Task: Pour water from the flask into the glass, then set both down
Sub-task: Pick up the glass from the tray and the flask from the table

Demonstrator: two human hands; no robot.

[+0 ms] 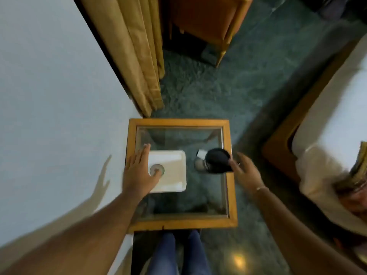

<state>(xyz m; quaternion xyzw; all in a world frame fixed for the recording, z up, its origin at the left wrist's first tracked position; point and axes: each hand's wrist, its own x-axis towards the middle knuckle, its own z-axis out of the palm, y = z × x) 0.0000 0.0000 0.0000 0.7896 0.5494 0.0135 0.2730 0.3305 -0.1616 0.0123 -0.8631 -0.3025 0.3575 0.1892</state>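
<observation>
A clear glass (157,169) stands upright on a white tray (174,175) on the left half of a small glass-topped table (178,223). My left hand (139,171) hovers over the tray's left side with fingers spread, its thumb at the glass's rim. A dark flask (217,160) with a black lid and a light spout stands on the right half of the table. My right hand (245,171) is just right of the flask, fingers apart, fingertips touching or nearly touching its side. Neither hand holds anything.
The table has a wooden frame, with a wall on the left. A tan curtain (143,66) and a wooden chair (204,26) stand beyond. A bed with white bedding (327,135) lies at the right. My legs (178,253) are below the near edge.
</observation>
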